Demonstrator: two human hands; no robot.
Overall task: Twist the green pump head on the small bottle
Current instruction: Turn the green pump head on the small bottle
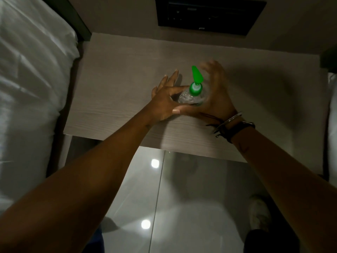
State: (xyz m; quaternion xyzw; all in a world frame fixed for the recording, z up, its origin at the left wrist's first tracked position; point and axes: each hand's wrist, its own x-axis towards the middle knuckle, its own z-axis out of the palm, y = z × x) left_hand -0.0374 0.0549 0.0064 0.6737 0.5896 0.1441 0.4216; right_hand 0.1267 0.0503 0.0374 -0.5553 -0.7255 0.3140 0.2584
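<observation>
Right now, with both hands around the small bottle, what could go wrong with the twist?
1. The left hand has only thumb and forefinger round the clear small bottle; its other fingers are spread, so the bottle may spin or tip.
2. The right hand is open beside the green pump head, not gripping it, and could knock the nozzle.

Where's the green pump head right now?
In the head view, the green pump head tops the small bottle near the table's centre, between the left hand and the right hand, nozzle pointing away.
</observation>
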